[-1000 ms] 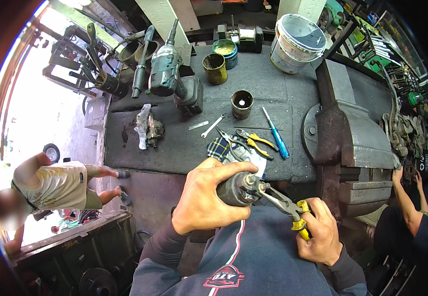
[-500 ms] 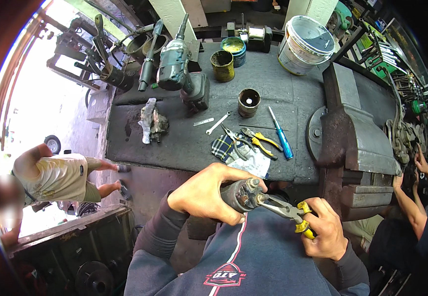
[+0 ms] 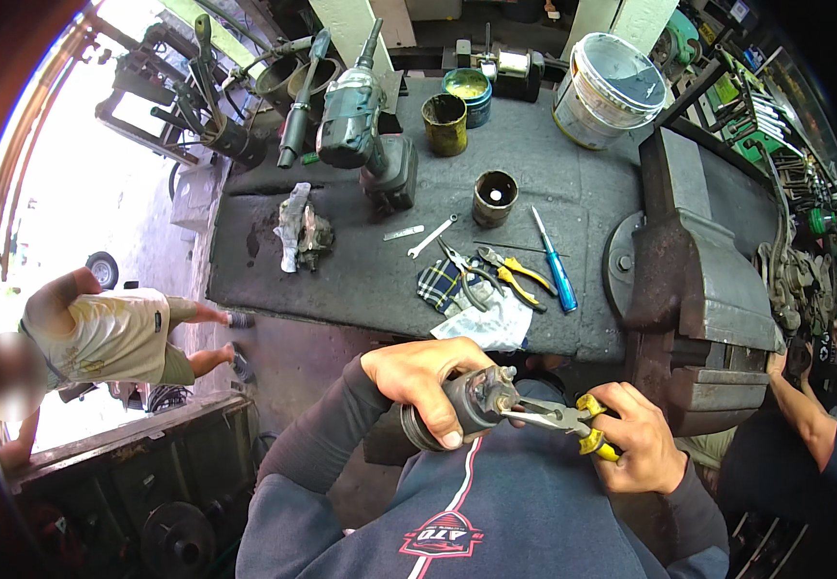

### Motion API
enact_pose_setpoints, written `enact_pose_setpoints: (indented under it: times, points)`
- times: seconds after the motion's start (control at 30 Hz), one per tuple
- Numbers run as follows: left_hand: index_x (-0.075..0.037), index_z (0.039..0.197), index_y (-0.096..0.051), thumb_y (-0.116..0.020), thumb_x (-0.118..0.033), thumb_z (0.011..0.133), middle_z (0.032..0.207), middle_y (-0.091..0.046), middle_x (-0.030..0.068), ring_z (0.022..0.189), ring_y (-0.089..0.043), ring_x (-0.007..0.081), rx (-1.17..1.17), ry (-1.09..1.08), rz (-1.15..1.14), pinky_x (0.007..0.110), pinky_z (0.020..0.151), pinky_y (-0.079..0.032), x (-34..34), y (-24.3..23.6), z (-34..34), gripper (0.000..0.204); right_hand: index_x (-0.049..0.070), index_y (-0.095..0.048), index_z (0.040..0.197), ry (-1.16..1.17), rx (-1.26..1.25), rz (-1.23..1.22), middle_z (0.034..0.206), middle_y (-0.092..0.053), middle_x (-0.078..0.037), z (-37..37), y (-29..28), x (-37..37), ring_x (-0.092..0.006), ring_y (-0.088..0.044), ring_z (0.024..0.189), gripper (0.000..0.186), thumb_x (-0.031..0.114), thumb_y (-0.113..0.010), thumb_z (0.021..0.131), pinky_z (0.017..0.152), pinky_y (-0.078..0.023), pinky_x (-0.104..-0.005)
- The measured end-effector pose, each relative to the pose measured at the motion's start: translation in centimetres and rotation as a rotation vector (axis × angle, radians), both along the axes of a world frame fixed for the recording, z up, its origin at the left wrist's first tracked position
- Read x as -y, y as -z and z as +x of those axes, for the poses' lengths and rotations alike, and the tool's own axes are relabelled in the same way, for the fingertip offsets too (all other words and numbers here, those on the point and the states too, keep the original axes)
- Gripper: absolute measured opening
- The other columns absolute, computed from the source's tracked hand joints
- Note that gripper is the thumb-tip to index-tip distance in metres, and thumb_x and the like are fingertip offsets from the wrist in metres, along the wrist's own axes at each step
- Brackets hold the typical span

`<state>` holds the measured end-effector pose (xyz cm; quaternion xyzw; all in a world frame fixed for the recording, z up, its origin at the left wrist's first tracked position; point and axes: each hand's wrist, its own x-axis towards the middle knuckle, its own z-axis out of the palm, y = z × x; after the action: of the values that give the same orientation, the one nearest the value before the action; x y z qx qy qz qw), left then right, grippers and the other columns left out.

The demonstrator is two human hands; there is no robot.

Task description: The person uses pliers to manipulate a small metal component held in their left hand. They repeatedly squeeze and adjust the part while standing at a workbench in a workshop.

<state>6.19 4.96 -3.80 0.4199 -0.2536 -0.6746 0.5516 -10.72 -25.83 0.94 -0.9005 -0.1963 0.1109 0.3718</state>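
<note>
Just in front of my body, my left hand (image 3: 418, 378) is wrapped round a dark cylindrical metal part (image 3: 477, 398) with threaded studs at its end. My right hand (image 3: 642, 442) grips long-nose pliers (image 3: 552, 415) by their yellow handles. The jaws point left and meet the studded end of the part; exactly what they pinch is too small to tell. Beyond my hands, on the bench, lie a white cloth (image 3: 496, 320), a plaid cloth (image 3: 438, 286), grey-handled pliers (image 3: 467, 270) and yellow-handled cutters (image 3: 517, 275).
A blue screwdriver (image 3: 560, 275), wrench (image 3: 432, 236) and dark cup (image 3: 495, 198) lie on the bench (image 3: 341, 294). An impact wrench (image 3: 351, 121) stands farther back. A large vise (image 3: 698, 270) rises at right. Another person's arm (image 3: 805, 405) works beside it; someone (image 3: 110, 338) stands at left.
My left hand has turned and shifted slightly down and right, showing more of the part's rear end. The pliers stay at its studded end. The bench view has shifted slightly right.
</note>
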Motion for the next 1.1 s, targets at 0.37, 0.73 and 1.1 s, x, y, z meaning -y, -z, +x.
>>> enact_pose_setpoints:
  times: [0.37,0.73,1.1]
  points:
    - [0.011,0.134,-0.068,-0.091,-0.020,0.068,0.096,-0.077,0.0116,0.084,-0.071,0.0167,-0.133,-0.339,0.078,0.032,0.079,-0.055,-0.3,-0.4,-1.4,0.077,-0.001,-0.072,0.108,0.180,-0.168,-0.056,0.135,-0.065,-0.023,-1.2,-1.4,0.2,-0.0438,-0.068,0.120,0.035,0.004,-0.079,0.075,0.100,-0.058,-0.0482]
    - [0.004,0.136,-0.071,-0.089,-0.018,0.076,0.099,-0.075,0.0040,0.089,-0.068,0.0129,0.059,-0.538,0.183,0.030,0.084,-0.054,0.4,-1.9,-2.1,0.067,-0.001,-0.073,0.115,0.215,-0.213,-0.095,0.136,-0.065,-0.023,-1.2,-3.2,-2.0,-0.0418,-0.068,0.119,0.035,0.017,-0.085,0.088,0.102,-0.056,-0.0476]
    - [0.004,0.130,-0.075,-0.092,-0.012,0.076,0.108,-0.078,0.0033,0.102,-0.067,0.0089,0.496,-0.673,0.332,0.029,0.095,-0.055,1.4,-3.7,-3.3,0.059,-0.006,-0.072,0.115,0.214,-0.143,-0.166,0.135,-0.063,-0.026,-0.7,-3.5,-2.4,-0.0437,-0.067,0.117,0.039,0.015,-0.085,0.084,0.101,-0.057,-0.0486]
